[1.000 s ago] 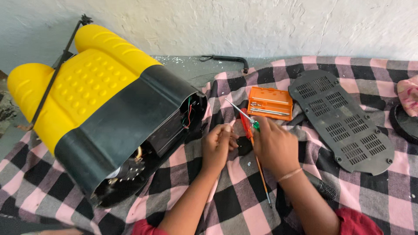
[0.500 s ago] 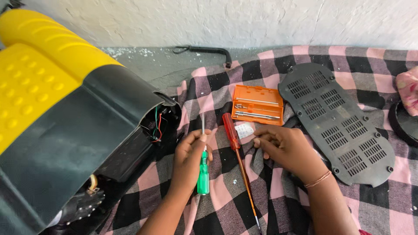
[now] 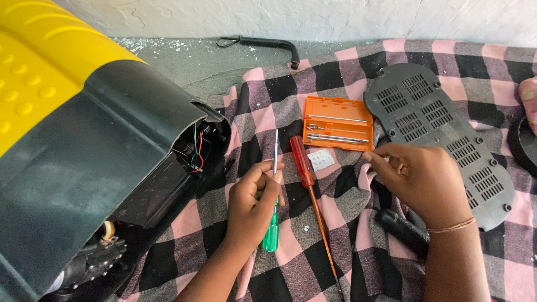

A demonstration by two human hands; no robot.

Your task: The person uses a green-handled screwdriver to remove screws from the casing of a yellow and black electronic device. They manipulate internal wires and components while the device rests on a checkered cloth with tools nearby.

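Observation:
My left hand (image 3: 253, 204) grips a green-handled screwdriver (image 3: 272, 226), its metal shaft pointing away from me. Just to its right a red-handled screwdriver (image 3: 302, 163) lies on the checked cloth (image 3: 341, 100). My right hand (image 3: 422, 179) rests fingers-down on the cloth beside a small white paper scrap (image 3: 321, 160); whether it pinches anything is hidden. A black cylindrical part (image 3: 400, 229) lies under my right wrist. An open orange tool case (image 3: 338, 124) sits beyond both hands.
A large yellow and black plastic housing (image 3: 84, 145) with exposed red and green wires (image 3: 196, 154) fills the left. A black vented cover plate (image 3: 442, 131) lies at right. A black strap (image 3: 263, 43) lies on the grey floor by the white wall.
The view has shifted closer. My hands have parted: the left now holds the green screwdriver lower, and the red screwdriver lies on the cloth.

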